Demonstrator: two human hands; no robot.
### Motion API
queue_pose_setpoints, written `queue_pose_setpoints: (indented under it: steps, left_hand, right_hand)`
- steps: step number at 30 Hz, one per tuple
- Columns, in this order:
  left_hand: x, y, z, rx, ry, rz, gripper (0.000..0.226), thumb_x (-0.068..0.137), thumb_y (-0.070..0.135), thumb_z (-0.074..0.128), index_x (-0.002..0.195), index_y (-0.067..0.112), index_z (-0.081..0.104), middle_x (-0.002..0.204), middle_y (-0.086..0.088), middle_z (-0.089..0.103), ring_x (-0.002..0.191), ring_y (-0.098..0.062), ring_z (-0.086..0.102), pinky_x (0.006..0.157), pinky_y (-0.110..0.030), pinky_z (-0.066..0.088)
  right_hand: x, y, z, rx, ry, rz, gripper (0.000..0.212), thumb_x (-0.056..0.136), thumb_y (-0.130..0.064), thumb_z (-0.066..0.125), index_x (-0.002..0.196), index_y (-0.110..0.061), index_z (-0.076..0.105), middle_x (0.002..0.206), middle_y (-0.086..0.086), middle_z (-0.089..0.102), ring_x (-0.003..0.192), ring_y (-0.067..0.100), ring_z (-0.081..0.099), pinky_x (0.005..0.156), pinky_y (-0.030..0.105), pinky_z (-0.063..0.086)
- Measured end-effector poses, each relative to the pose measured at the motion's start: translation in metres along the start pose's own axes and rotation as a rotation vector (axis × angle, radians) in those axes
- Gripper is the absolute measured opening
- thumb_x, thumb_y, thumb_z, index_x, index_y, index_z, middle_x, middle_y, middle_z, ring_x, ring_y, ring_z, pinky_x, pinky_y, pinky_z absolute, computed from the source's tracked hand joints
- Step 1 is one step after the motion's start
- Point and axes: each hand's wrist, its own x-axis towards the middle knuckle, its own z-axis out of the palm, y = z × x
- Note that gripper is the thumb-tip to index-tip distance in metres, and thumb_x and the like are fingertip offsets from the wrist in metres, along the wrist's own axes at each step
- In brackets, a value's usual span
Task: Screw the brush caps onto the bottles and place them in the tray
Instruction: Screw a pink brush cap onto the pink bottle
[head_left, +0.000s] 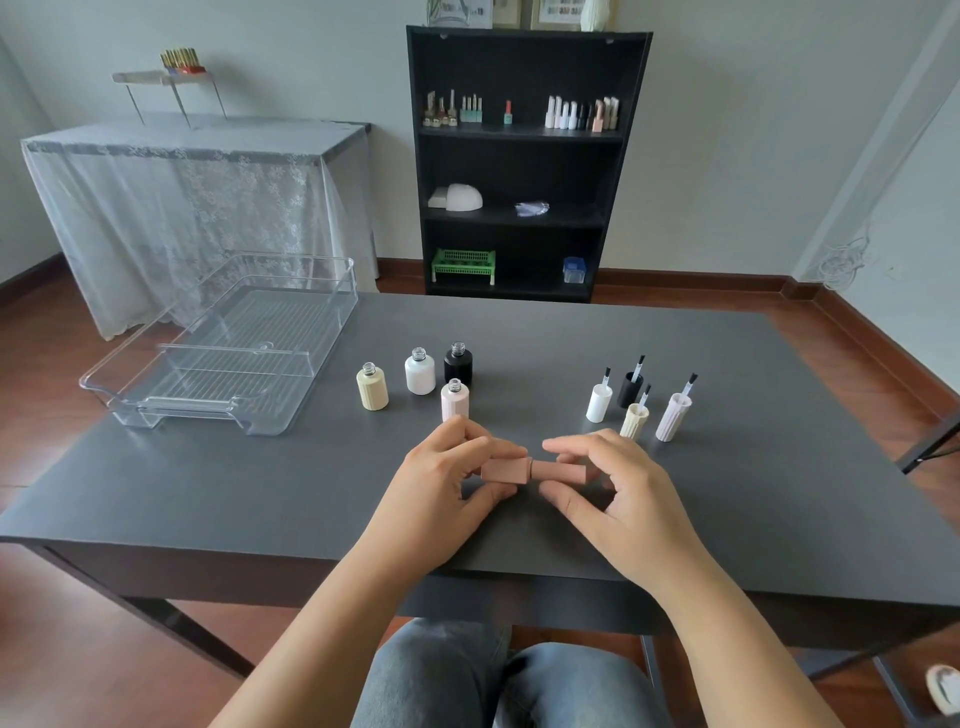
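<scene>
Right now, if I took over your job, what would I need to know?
Left hand holds the dusty-pink bottle sideways above the table. Right hand pinches its matching cap; a thin gap shows at the joint, so it looks not fully tight.
Four open bottles stand mid-table: cream bottle, white bottle, black bottle, pale pink bottle.
Four brush caps stand bristles up on the right: white cap, black cap, cream cap, pale pink cap.
The clear tray on the left holds no bottles.
Left: finish this one, put it in the tray, then cap the other four.
</scene>
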Motion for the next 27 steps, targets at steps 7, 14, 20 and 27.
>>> queue_pose_setpoints:
  steps: [7,14,20,27]
  left_hand:
    - [0.0001,0.0000,0.0005,-0.004,-0.010,0.013,0.031,0.078,0.015,0.079,0.105,0.028,0.073,0.095,0.009,0.057,0.080,-0.005,0.055,0.071,-0.014,0.044]
    - [0.0001,-0.0013,0.0007,0.000,-0.003,0.015,0.033,0.077,0.015,0.079,0.106,0.029,0.072,0.096,0.009,0.057,0.079,-0.005,0.055,0.072,-0.018,0.046]
    - [-0.0001,-0.0015,0.0008,-0.002,-0.007,0.015,0.031,0.079,0.017,0.078,0.107,0.027,0.072,0.096,0.009,0.057,0.080,-0.009,0.056,0.071,-0.017,0.045]
    - [0.0004,-0.0017,0.0000,-0.033,0.013,0.028,0.029,0.078,0.017,0.078,0.103,0.029,0.067,0.096,0.013,0.056,0.080,-0.008,0.056,0.072,-0.020,0.047]
  right_hand:
    - [-0.0004,0.0011,0.0011,-0.017,0.000,0.026,0.022,0.085,-0.038,0.063,0.103,-0.028,0.073,0.085,-0.012,0.069,0.082,0.010,0.060,0.071,0.020,0.047]
    - [0.0009,-0.0014,-0.0005,-0.025,0.001,-0.056,0.035,0.073,-0.013,0.082,0.105,-0.023,0.070,0.093,-0.012,0.065,0.090,0.003,0.059,0.080,0.013,0.043]
    - [-0.0010,-0.0003,0.0023,-0.009,0.019,0.014,0.023,0.079,-0.013,0.078,0.100,-0.021,0.072,0.090,-0.019,0.067,0.087,0.005,0.064,0.079,0.012,0.046]
    - [0.0032,-0.0047,0.0010,0.516,-0.024,0.261,0.017,0.077,-0.030,0.075,0.093,-0.033,0.075,0.081,-0.008,0.073,0.076,0.004,0.065,0.074,0.012,0.050]
